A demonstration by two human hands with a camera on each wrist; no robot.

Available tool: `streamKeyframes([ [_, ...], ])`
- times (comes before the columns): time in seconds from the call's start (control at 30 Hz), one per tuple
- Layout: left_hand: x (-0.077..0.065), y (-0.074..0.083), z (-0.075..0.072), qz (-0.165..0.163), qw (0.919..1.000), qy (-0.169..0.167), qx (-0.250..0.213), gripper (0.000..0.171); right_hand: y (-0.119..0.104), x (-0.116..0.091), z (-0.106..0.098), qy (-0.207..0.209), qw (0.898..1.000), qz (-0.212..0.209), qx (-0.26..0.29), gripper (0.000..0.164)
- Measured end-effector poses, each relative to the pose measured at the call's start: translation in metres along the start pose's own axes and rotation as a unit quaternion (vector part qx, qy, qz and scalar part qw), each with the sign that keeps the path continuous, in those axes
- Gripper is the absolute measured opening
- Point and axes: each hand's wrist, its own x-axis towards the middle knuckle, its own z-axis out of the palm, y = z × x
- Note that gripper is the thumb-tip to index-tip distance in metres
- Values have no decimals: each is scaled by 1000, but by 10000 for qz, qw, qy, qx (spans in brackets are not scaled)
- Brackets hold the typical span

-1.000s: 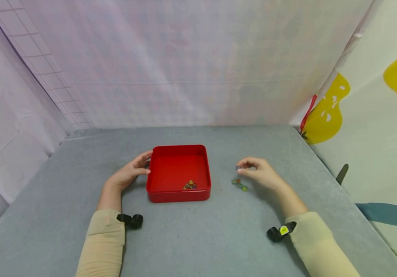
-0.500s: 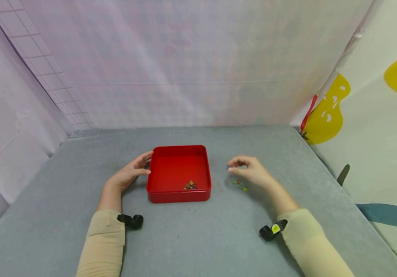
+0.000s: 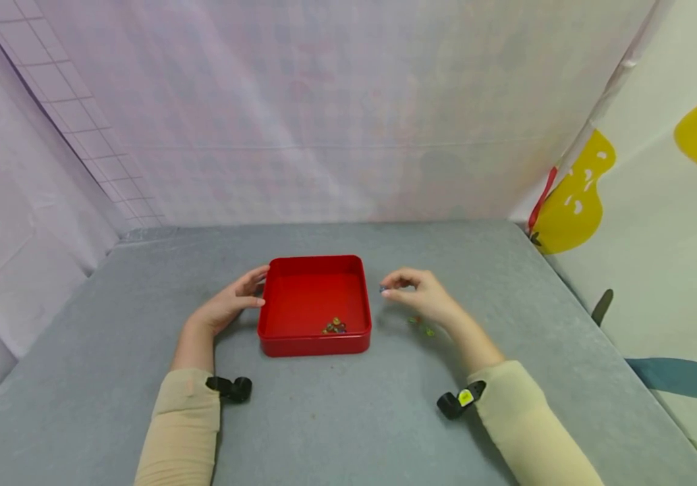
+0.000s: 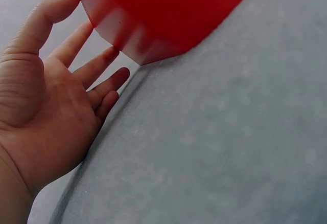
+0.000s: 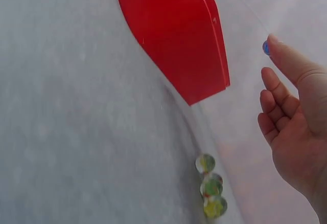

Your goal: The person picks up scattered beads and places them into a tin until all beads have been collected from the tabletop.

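Observation:
A square red box [image 3: 314,346] stands on the grey table, with several small glass marbles [image 3: 335,327] gathered in its near right corner. My left hand [image 3: 225,308] touches the box's left side with extended fingers, its thumb at the rim. Just right of the box, my right hand [image 3: 424,297] pinches a blue marble [image 5: 265,48] between thumb and finger. The other fingers of that hand are loosely bent, as the right wrist view shows. Several clear marbles with yellow and green swirls [image 5: 205,163] lie below and behind the right hand.
The grey tabletop [image 3: 324,425] reaches back to a pale hanging sheet [image 3: 324,135]. On the right hangs a white sheet with yellow and blue-grey shapes [image 3: 573,202]. Each forearm carries a black strapped device [image 3: 235,389].
My right hand has moved left with the blue marble, from over the loose marbles to near the box's right side. The left hand and the box have stayed in place.

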Motion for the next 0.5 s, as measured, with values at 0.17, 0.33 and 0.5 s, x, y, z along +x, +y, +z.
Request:
streamKeyframes([
  [0.17, 0, -1, 0, -15, 10000, 11, 33, 72, -17, 1, 6, -27, 9999, 51, 111, 17],
  [0.33, -1, 0, 0, 3, 10000, 2, 61, 72, -22, 3, 12, 12, 9999, 36, 149, 17],
  [0.5, -1, 0, 0, -12, 10000, 12, 41, 71, -22, 7, 17, -13, 9999, 64, 155, 17],
])
